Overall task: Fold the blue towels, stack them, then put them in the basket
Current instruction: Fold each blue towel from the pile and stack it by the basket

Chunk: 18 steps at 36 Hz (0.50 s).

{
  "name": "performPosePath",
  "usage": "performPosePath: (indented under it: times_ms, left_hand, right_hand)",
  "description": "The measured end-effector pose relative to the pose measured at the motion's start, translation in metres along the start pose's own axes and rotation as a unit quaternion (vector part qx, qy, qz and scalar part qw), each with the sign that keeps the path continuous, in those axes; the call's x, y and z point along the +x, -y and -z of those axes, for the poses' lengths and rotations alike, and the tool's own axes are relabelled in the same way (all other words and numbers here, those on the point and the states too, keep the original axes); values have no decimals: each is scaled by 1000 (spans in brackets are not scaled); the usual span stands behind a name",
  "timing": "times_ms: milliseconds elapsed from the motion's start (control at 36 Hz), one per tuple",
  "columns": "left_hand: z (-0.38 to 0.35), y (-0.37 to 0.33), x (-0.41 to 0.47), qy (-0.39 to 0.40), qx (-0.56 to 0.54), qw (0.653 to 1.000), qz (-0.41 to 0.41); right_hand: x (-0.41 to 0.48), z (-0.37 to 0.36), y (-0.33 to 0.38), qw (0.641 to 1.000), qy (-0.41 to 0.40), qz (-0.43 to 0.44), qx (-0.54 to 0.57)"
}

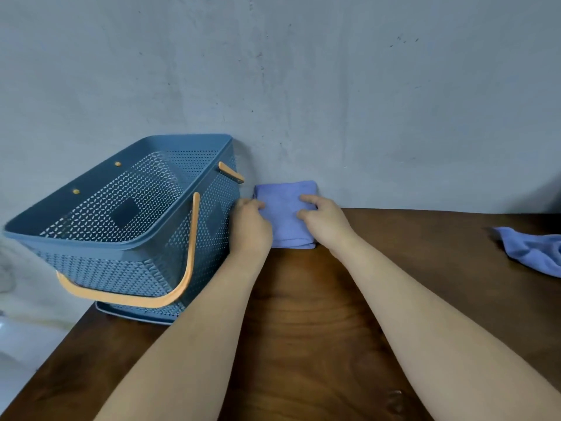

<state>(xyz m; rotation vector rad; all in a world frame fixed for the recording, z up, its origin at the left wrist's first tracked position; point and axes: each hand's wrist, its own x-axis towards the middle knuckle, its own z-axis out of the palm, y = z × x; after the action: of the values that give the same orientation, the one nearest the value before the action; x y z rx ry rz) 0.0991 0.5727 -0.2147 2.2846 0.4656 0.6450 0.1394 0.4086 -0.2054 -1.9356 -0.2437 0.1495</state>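
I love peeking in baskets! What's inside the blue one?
Inside the basket only its holey inner walls show, with no towel in sight. Its bottom is hidden behind the near wall, so something low down could be there.
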Motion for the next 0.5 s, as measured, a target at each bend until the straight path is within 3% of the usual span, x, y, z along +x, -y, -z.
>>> performPosePath:
  times_ms: [222,306,389,500]
  left_hand:
    - [0,3,-1,41,70,996,-26]
    - [1,-8,-8,13,117,987,-109]
    - [1,-18,-23,11,140,973,-183]
    - [-2,-14,-60,43,117,972,-200]
  right_hand:
    - [3,0,-5,998,-5,9,-65]
    - [1,0,-11,991,-30,25,-128]
    - [-7,3,-20,991,-60,38,-114]
    - [-28,17,-31,990,-79,66,-95]
